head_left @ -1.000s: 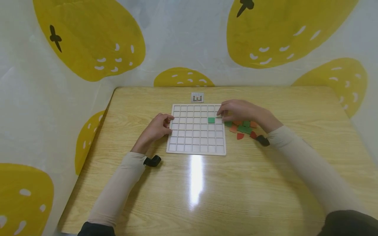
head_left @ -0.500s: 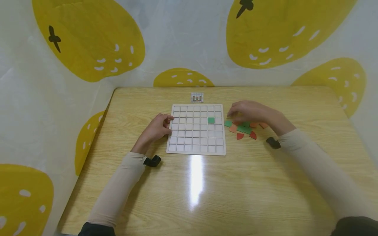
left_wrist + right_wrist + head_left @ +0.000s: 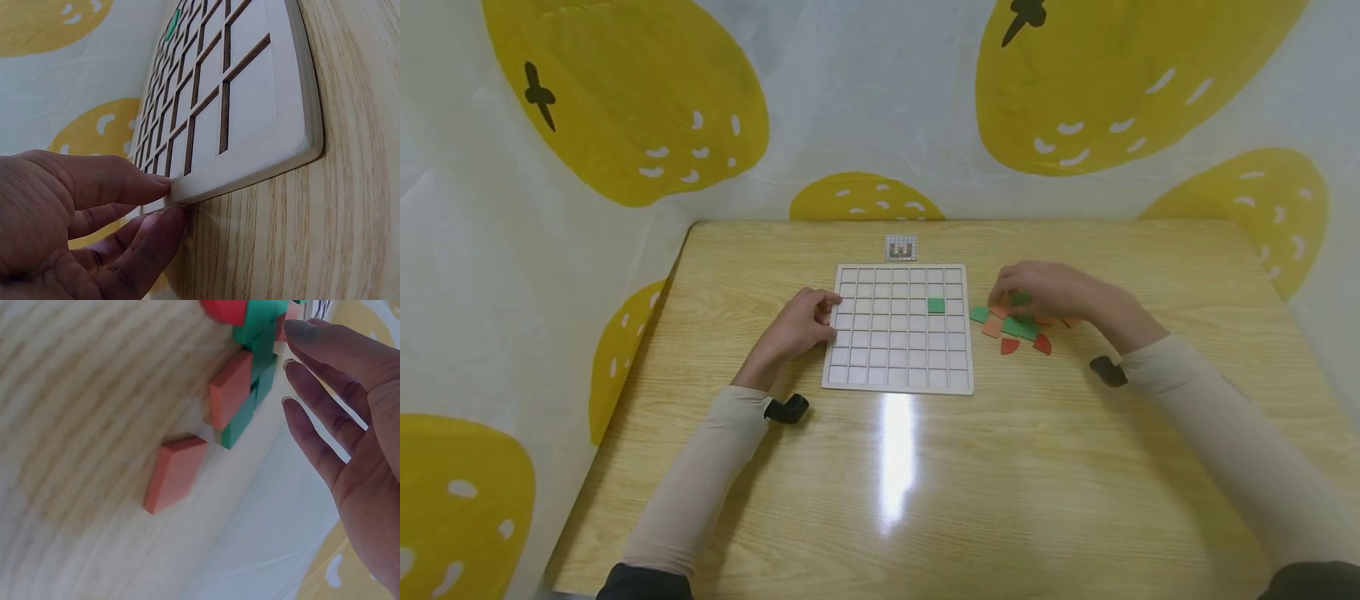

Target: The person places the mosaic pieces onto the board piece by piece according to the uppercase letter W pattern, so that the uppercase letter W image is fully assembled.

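A pale square grid board (image 3: 895,337) lies flat on the table. One green square tile (image 3: 936,306) sits in a cell toward its upper right. My left hand (image 3: 793,321) rests at the board's left edge, thumb and index fingertip touching the rim some way apart. Over the loose tiles to the right hovers my right hand (image 3: 1041,285), fingers bent downward and partly hiding them. Among these are green tiles (image 3: 1021,329), orange tiles (image 3: 992,327) and red quarter-round tiles (image 3: 1010,346). In the right wrist view no tile shows in the right hand (image 3: 369,419); one orange tile (image 3: 175,474) lies apart.
A small pattern card (image 3: 901,248) lies just beyond the board's far edge. Behind the wood-grain table (image 3: 1000,467) hangs a white cloth (image 3: 872,92) printed with large yellow shapes. A dark device (image 3: 1108,372) is strapped at the right wrist.
My right hand has moved right, away from the board's right edge, and lowered over the loose tiles. The left hand and the board have stayed in place.
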Demonstrator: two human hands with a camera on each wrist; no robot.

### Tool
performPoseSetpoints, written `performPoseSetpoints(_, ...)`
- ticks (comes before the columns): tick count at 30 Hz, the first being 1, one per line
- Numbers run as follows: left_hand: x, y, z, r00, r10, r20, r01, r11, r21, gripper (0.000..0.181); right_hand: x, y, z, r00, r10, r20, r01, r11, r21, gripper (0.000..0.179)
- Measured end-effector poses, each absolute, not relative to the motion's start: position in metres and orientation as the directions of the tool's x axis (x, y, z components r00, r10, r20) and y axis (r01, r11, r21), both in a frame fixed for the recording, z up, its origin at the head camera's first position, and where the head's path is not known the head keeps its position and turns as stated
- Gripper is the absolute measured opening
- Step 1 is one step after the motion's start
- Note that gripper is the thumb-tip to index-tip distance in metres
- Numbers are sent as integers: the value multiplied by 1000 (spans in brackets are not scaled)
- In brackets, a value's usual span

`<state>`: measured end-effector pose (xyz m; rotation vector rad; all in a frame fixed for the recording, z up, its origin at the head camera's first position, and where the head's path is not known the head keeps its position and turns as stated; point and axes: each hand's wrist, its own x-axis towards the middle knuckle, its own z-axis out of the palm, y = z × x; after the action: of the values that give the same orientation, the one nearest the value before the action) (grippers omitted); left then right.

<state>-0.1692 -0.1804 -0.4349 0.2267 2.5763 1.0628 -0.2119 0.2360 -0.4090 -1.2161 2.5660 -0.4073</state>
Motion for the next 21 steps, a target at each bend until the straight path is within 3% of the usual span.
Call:
performPoseSetpoints(9, -169, -181, -435, -928, 273, -255, 14, 708, 706, 54, -206, 236, -413, -644, -762, -70, -712, 630, -310, 17)
performPoseSetpoints(21, -169, -180, -437, -931, 269, -247, 16, 707, 707, 55, -208, 237, -418, -676, -732, -81, -697, 671, -253, 23)
